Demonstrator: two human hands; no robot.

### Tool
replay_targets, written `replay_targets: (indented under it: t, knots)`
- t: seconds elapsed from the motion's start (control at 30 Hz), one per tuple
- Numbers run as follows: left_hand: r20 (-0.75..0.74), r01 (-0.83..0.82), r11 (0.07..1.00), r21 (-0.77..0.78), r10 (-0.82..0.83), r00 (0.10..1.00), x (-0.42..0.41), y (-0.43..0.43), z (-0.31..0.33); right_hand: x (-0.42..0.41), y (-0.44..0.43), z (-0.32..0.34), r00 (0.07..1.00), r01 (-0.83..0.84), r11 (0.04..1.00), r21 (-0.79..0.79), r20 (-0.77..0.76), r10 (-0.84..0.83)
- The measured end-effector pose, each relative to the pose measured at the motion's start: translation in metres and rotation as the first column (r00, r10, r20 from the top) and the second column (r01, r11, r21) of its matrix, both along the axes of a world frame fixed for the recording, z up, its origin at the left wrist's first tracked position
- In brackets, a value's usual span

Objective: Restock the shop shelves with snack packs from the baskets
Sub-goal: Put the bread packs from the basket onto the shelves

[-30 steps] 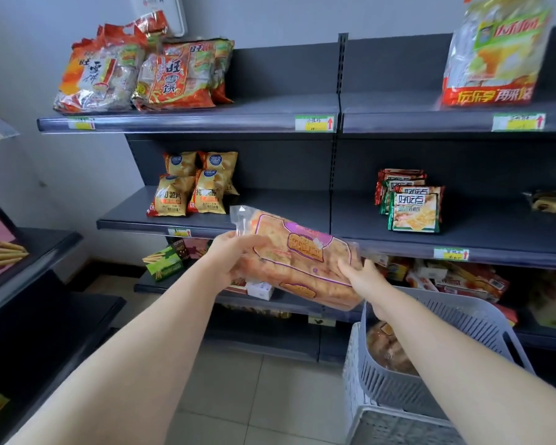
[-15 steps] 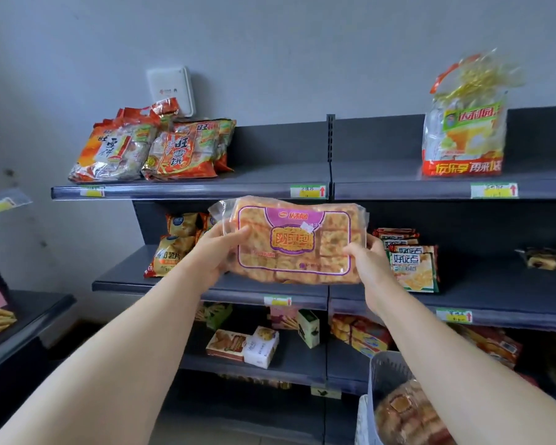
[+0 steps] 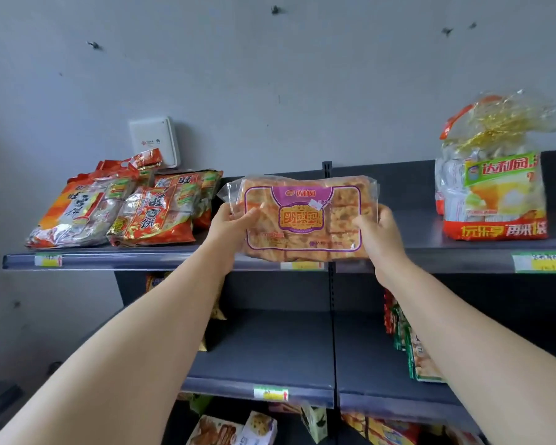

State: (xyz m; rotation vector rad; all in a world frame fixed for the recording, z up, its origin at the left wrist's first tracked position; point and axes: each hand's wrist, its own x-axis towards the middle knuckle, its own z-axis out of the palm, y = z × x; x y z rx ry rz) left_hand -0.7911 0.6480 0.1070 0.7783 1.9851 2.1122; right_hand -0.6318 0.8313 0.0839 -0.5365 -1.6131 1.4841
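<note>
2 hands (image 3: pixel 230 228) (image 3: pixel 382 239) hold pk (image 3: pixel 302 216) at shelf edge (image 3: pixel 135 262).

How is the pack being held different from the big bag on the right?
The pack has a purple label; the bag has a green and red one. The pack is flat; the bag is taller, with a gathered gold top. The pack is held; the bag stands on the shelf. Both are see-through plastic.

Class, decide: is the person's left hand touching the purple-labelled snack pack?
Touching. The head view shows the left hand gripping the snack pack by its left edge, thumb on the front.
</note>
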Motion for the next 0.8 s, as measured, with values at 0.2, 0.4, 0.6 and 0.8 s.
replay_targets:
  t: [0.2, 0.4, 0.6, 0.8]
  knots:
    - [-0.035, 0.018, 0.997, -0.076, -0.020, 0.999, -0.056, 0.053, 0.013, -0.055, 0.063, 0.012, 0.981, 0.099, 0.976, 0.195, 0.145, -0.129]
    - [-0.176, -0.120, 0.910, -0.398, 0.052, 0.983, -0.119, 0.095, -0.008, -0.105, 0.108, -0.007, 0.796, 0.150, 0.896, 0.419, 0.485, -0.361]
    - [-0.343, -0.242, 0.828, -0.507, 0.063, 0.937, -0.171, 0.133, 0.000, -0.167, 0.130, 0.002, 0.679, 0.206, 0.861, 0.465, 0.566, -0.467]
    - [-0.379, -0.261, 0.792, -0.552, 0.040, 0.924, -0.222, 0.173, 0.000, -0.210, 0.149, 0.004, 0.661, 0.222, 0.852, 0.473, 0.570, -0.489]
